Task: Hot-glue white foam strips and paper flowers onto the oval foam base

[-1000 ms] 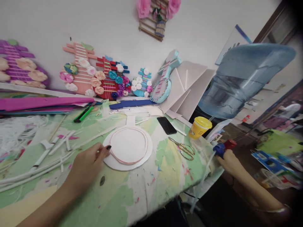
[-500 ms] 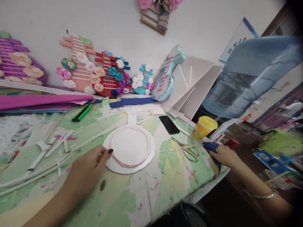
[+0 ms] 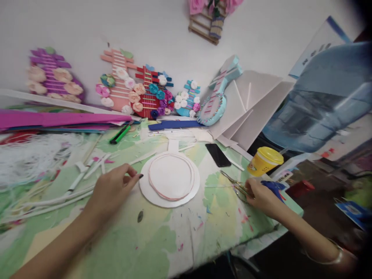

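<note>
A white round cutout [image 3: 170, 201] with a short neck lies flat on the table, and a loop of thin pinkish cord [image 3: 171, 199] rests on it. My left hand [image 3: 112, 192] is at the cutout's left edge, fingers loosely bent and thumb stretched out, with nothing visible in it. At the right, my right hand [image 3: 263, 197] has its fingers closed on the handles of gold-coloured scissors [image 3: 238, 186], whose blades point up and left. Just beyond that hand lies a dark blue tool [image 3: 273, 189], partly covered by it.
A black phone [image 3: 217, 155] and a yellow lidded tub [image 3: 266, 161] stand behind the scissors. A green cutter [image 3: 120, 134], white strips and tangled white cord [image 3: 37, 159] lie left. Decorated paper instruments [image 3: 148, 93] lean on the wall. A large water bottle [image 3: 316, 100] is at right.
My right hand has left the dark blue tool and moved left onto the scissors, gripping their handles. My left hand is slightly off the cutout. The view has turned a little left.
</note>
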A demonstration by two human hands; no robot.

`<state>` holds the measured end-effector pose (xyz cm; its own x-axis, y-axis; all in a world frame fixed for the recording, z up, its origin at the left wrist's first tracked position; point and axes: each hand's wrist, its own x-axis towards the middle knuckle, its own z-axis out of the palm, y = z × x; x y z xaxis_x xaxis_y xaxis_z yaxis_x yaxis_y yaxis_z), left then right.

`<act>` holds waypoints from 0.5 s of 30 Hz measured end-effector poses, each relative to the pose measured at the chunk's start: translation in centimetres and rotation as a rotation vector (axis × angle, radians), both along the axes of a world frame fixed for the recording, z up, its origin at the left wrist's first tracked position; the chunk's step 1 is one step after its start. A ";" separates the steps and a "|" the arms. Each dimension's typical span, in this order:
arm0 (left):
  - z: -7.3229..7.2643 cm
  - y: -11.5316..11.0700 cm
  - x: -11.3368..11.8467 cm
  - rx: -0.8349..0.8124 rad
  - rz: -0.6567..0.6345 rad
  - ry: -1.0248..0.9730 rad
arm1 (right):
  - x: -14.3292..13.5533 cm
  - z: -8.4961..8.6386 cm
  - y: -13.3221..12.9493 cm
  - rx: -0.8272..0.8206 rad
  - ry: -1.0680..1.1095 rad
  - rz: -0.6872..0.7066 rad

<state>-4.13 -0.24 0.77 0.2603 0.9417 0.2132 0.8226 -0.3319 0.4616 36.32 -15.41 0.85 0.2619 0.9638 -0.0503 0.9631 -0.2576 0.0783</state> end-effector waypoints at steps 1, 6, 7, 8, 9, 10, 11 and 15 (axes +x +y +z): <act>0.1 0.6 -0.7 0.002 0.026 0.048 | 0.1 0.0 0.1 -0.005 0.008 -0.011; 0.1 3.0 -5.3 -0.045 0.113 0.395 | -0.3 -0.2 0.3 -0.026 0.039 -0.032; 0.1 3.2 -6.2 -0.045 0.152 0.429 | -0.4 -0.3 0.3 -0.035 0.053 -0.043; 0.1 3.3 -7.1 -0.036 0.194 0.451 | -0.5 -0.4 0.3 -0.043 0.069 -0.056; 0.2 3.4 -7.8 -0.026 0.226 0.468 | -0.4 -0.5 0.4 -0.048 0.087 -0.064; 0.2 3.4 -8.4 -0.020 0.250 0.481 | -0.3 -0.6 0.4 -0.041 0.106 -0.061; 0.3 3.5 -8.8 -0.023 0.258 0.493 | -0.1 -0.7 0.5 -0.029 0.126 -0.053; -0.1 3.9 -8.4 0.060 0.156 0.445 | 1.3 -2.1 0.6 0.025 0.167 -0.054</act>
